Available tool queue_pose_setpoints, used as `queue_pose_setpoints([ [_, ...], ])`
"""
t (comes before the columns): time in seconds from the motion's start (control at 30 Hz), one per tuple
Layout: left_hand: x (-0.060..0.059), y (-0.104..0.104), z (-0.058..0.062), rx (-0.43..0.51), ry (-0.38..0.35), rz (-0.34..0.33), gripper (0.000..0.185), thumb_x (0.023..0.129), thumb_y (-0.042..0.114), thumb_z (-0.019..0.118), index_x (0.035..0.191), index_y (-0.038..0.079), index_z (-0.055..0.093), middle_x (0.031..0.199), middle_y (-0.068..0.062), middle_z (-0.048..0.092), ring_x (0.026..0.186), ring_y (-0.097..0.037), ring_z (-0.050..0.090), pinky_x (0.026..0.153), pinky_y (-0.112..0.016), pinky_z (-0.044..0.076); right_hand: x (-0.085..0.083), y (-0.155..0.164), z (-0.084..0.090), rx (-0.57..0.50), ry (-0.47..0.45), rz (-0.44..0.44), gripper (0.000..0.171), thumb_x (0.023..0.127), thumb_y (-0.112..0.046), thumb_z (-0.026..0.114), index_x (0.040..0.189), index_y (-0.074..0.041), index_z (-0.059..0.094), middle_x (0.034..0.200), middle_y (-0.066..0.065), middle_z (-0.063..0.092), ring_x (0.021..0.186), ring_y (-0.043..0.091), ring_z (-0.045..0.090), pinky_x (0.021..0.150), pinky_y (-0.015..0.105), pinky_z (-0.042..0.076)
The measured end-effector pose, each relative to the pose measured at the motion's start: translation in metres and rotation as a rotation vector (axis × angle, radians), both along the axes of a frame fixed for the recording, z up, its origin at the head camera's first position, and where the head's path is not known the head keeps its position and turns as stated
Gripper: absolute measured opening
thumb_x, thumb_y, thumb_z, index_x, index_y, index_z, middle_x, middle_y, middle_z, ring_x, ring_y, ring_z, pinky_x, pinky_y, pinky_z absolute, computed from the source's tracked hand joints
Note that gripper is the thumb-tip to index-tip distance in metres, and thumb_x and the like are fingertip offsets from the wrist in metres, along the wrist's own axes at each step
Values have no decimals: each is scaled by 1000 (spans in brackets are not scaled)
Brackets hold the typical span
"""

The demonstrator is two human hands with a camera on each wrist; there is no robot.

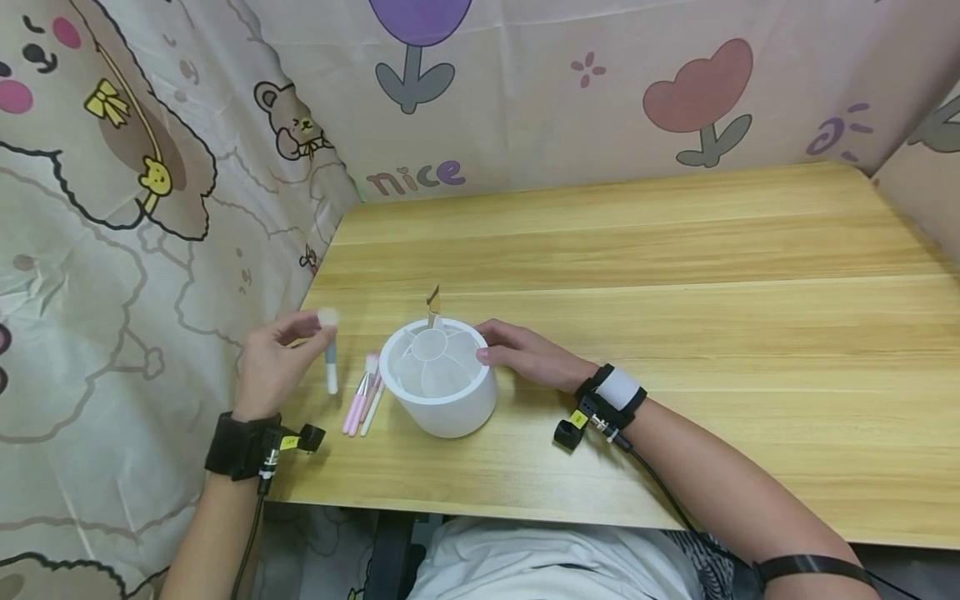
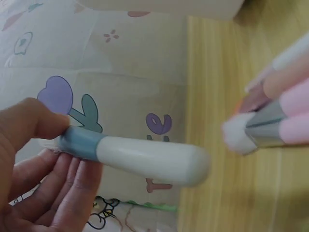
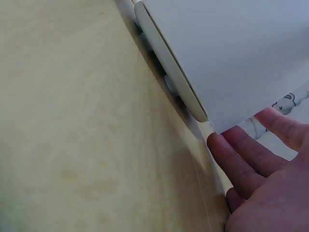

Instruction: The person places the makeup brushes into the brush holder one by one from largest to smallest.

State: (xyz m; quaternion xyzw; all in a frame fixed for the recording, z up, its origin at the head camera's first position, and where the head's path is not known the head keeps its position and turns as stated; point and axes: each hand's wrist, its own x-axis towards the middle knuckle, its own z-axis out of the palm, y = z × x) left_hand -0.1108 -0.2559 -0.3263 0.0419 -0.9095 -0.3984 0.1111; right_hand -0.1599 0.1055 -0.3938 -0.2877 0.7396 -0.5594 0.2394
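My left hand [image 1: 272,360] pinches a makeup brush [image 1: 332,377] near its top, above the table's left side. The brush has pale bristles pointing up, a blue-grey ferrule and a rounded white handle [image 2: 149,157] pointing down. To the right stands a round white organizer [image 1: 448,417] with petal-shaped compartments around a central circle. My right hand [image 1: 538,358] touches its right side, with extended, slightly bent fingers [image 3: 241,164] at the wall. Several makeup brushes [image 1: 357,410] with pink and white handles lie just left of the organizer.
A small gold-edged piece [image 1: 433,302] sticks up at the organizer's back rim. The wooden table [image 1: 675,283] stretches far to the right. A patterned cloth [image 1: 247,192] hangs along the left and back. Cameras with cables are strapped to both wrists.
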Motion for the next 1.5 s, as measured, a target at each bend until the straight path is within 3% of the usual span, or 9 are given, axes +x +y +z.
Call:
queue_pose_setpoints([
  [0.13,-1,3,3,66,45,8,43,93,34,77,127,7,72,100,29,65,96,10,65,89,-4,52,-1,0,-1,-2,-2,0,43,105,-43,53,143,-23,55,144,2,62,140,22,53,126,52,35],
  [0.37,-2,12,7,187,162,15,31,90,17,80,117,1,75,93,25,70,92,4,70,86,-7,56,-1,0,-2,-7,-6,7,44,105,-43,53,143,-22,55,145,3,62,141,22,53,127,53,35],
  [0.6,-2,22,14,266,265,9,29,89,12,80,116,3,76,91,22,74,91,1,74,84,-10,59,0,-1,-1,1,-6,-1,43,104,-42,54,143,-22,55,145,4,62,142,23,53,127,53,35],
  [1.17,1,55,31,443,435,-176,24,86,-9,75,110,-9,74,93,14,79,89,-2,76,86,-18,62,1,-1,1,9,-9,-6,44,104,-43,53,143,-22,55,146,4,62,142,24,52,126,54,35],
  [1.5,-1,69,37,470,546,-267,27,87,-4,76,112,-13,72,98,9,80,87,-4,76,83,-18,63,1,0,1,5,-7,-3,45,104,-43,53,144,-22,55,146,4,61,143,24,52,126,55,35],
])
